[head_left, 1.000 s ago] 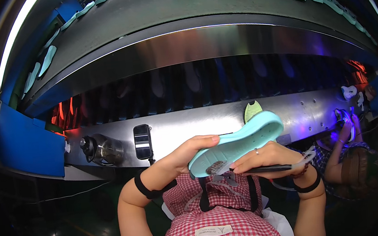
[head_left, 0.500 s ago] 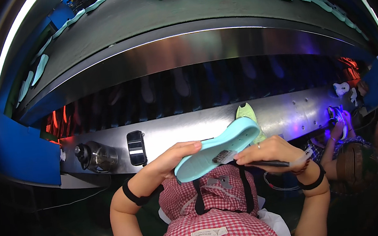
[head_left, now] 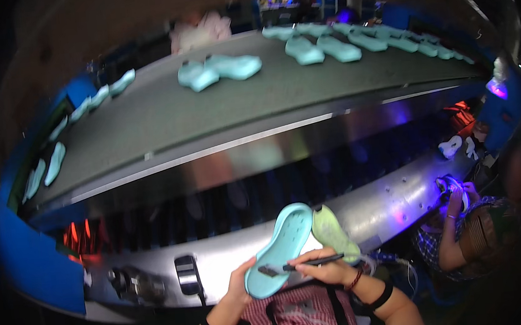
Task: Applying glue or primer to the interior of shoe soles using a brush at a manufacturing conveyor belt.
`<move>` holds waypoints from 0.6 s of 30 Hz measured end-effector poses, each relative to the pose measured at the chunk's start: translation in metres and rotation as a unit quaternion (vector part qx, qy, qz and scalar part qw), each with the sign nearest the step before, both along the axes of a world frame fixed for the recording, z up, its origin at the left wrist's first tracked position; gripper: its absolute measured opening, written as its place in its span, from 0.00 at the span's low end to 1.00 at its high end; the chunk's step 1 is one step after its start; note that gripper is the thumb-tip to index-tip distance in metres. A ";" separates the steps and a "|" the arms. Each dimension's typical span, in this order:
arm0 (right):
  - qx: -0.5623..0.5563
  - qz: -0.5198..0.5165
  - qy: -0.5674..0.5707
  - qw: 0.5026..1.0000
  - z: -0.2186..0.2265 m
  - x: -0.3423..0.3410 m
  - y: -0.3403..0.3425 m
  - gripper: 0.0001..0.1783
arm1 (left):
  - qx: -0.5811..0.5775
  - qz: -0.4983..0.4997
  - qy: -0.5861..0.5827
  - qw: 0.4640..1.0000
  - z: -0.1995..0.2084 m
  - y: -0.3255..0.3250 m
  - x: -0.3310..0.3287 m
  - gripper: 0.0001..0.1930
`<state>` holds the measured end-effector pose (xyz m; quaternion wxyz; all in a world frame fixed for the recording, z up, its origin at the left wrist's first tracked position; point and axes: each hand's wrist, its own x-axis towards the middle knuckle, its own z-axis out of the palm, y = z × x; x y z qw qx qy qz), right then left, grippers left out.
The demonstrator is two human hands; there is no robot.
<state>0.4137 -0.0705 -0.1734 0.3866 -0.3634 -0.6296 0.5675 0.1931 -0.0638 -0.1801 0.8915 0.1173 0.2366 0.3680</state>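
Note:
My left hand [head_left: 239,282] grips the heel end of a light-blue shoe sole [head_left: 289,230] from its left side. The sole tilts up and away over the metal ledge, its hollow face toward me. Between the fingers of my right hand [head_left: 330,270] is a slim black pen-like tool [head_left: 320,260]. Its tip points left into the heel hollow, beside a dark rectangular patch [head_left: 267,271]; whether it touches the sole I cannot tell. A pale green sole-shaped piece [head_left: 333,234] lies on the ledge, just right of the blue sole.
A metal ledge [head_left: 384,204] runs before me, holding a phone [head_left: 188,275] and a dark bottle [head_left: 137,284]. Beyond is a conveyor belt [head_left: 162,118] carrying several light-blue soles [head_left: 232,67]. A co-worker [head_left: 446,232] sits at right; another person [head_left: 199,33] is across the belt.
The view has tilted up, showing more of the belt. The blue sole has turned from lying slanted to standing steeper, toe away from me. Both hands keep their hold.

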 end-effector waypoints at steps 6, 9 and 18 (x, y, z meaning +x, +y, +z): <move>0.076 -0.115 0.018 0.990 -0.039 -0.015 0.017 0.11 | 0.014 0.067 0.047 0.997 -0.041 0.008 -0.003 0.26; 0.145 -0.174 -0.043 0.973 -0.047 -0.028 0.026 0.10 | 0.035 0.096 0.079 0.992 -0.039 0.001 -0.002 0.28; 0.226 -0.238 -0.160 0.931 -0.051 -0.056 0.038 0.14 | 0.079 0.130 0.152 0.977 -0.047 0.018 0.005 0.27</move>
